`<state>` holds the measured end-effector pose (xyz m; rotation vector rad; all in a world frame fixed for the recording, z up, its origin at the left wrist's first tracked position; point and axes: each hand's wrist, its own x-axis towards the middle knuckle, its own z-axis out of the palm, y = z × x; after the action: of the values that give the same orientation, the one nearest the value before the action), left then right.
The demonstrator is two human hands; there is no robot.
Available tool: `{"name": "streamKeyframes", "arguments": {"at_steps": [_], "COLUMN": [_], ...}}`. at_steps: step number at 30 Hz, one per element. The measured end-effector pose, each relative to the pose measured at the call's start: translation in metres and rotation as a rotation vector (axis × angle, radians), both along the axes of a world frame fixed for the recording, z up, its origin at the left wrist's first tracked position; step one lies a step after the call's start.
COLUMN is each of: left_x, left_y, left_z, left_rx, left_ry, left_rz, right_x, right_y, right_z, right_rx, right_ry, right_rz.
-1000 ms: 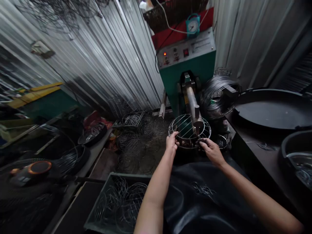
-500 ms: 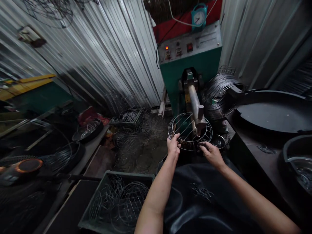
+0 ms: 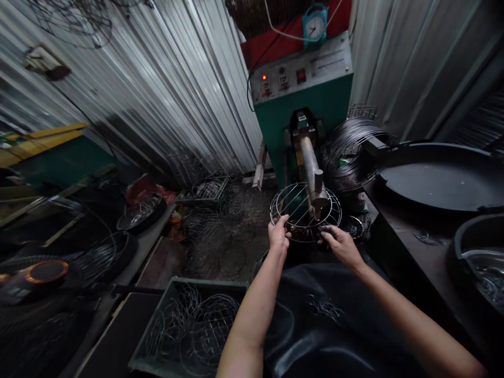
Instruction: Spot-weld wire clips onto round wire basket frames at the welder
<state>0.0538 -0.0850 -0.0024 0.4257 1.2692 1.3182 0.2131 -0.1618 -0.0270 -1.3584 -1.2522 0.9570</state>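
A round wire rack (image 3: 296, 203), with parallel bars across a double ring, is held level under the thick metal arm (image 3: 311, 157) of a green machine (image 3: 268, 126). My left hand (image 3: 279, 234) is closed on the rack's front left rim, thumb on top. My right hand (image 3: 339, 243) is pinched at the rack's front right edge, just below the arm's pointed tip (image 3: 317, 214). What lies between its fingertips is too small and dark to make out. Several short bent wires (image 3: 326, 308) lie on the black apron (image 3: 291, 294) over my lap.
A green crate (image 3: 157, 310) of wire pieces stands at my left. On the right are a wire coil (image 3: 350, 152), a large black pan (image 3: 437, 181) and a black tub (image 3: 460, 247). A small dish (image 3: 356, 227) sits beyond my right hand. Tangled wire racks (image 3: 208, 226) cover the floor.
The view has shifted slightly, so the machine appears further left. The rack sits a little further right relative to the machine's arm. Both hands keep their holds.
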Motion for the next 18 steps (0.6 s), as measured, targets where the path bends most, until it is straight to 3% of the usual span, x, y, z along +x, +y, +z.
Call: {"name": "streamKeyframes", "arguments": {"at_steps": [18], "left_x": [0.006], "left_y": [0.010], "left_z": [0.002], "left_rx": [-0.041], "left_ry": [-0.021], "left_rz": [0.031], "right_x": [0.003], "right_y": [0.013], "right_z": [0.012], "right_rx": [0.040], "right_ry": [0.040], "right_rz": [0.020]}}
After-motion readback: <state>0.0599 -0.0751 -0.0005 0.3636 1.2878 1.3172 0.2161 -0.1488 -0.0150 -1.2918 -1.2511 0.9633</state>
